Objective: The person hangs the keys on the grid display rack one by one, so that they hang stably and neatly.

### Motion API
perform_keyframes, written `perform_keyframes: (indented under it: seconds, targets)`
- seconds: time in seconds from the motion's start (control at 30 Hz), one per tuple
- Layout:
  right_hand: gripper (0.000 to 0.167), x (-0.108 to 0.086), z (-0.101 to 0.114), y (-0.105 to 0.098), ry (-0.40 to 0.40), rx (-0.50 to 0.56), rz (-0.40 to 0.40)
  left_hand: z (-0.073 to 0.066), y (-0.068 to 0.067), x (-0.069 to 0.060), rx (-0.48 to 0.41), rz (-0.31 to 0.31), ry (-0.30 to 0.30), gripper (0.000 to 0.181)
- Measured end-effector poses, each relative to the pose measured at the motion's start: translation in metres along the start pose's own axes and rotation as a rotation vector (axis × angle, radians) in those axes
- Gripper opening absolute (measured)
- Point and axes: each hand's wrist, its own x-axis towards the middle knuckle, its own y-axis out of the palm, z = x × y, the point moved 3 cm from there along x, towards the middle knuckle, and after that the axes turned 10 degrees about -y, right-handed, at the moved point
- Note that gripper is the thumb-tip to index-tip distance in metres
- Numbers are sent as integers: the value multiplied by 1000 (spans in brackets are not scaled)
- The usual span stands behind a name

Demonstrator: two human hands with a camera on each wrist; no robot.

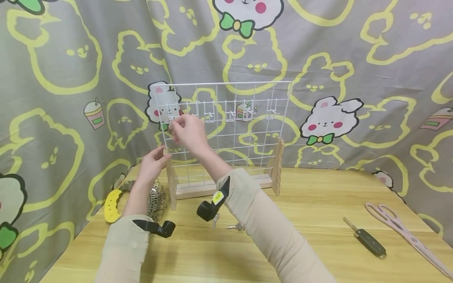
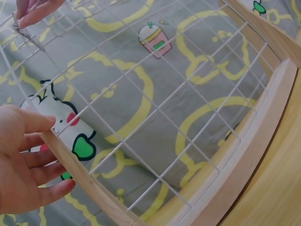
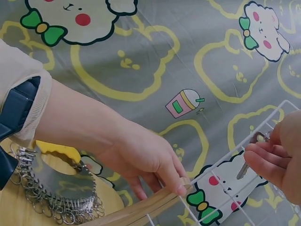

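A white wire grid rack [image 1: 226, 135] with wooden legs stands on the table, with a row of white hooks [image 1: 231, 114] along its upper part. At the grid's upper left, my right hand [image 1: 189, 131] pinches a small metal key [image 3: 243, 171] beside the leftmost hook. The key's blade points down below the fingers in the right wrist view, and its head is partly hidden. Lower down, my left hand [image 1: 152, 167] holds the top of the left wooden upright [image 2: 77, 174] between thumb and fingers; the thumb lies over its end.
Behind the left forearm lie a yellow-handled object [image 1: 112, 206] and a bundle of metal rings [image 1: 157, 200]. Two loose keys [image 1: 235, 226] lie before the rack. Farther right are a black car key [image 1: 369, 241] and pink scissors [image 1: 410, 237]. A patterned curtain [image 1: 318, 35] hangs behind.
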Motion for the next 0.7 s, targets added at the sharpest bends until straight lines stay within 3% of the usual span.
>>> perform_keyframes:
  seconds: [0.2, 0.43, 0.7]
  targets:
    - [13, -5, -8, -2, 10, 72, -2, 0, 0, 0, 1, -5, -7, 62]
    - [12, -12, -19, -9, -15, 70, 17, -1, 0, -2, 10, -3, -6, 63]
    - [14, -34, -40, -21, 43, 158, 63, -2, 0, -2, -3, 0, -1, 62]
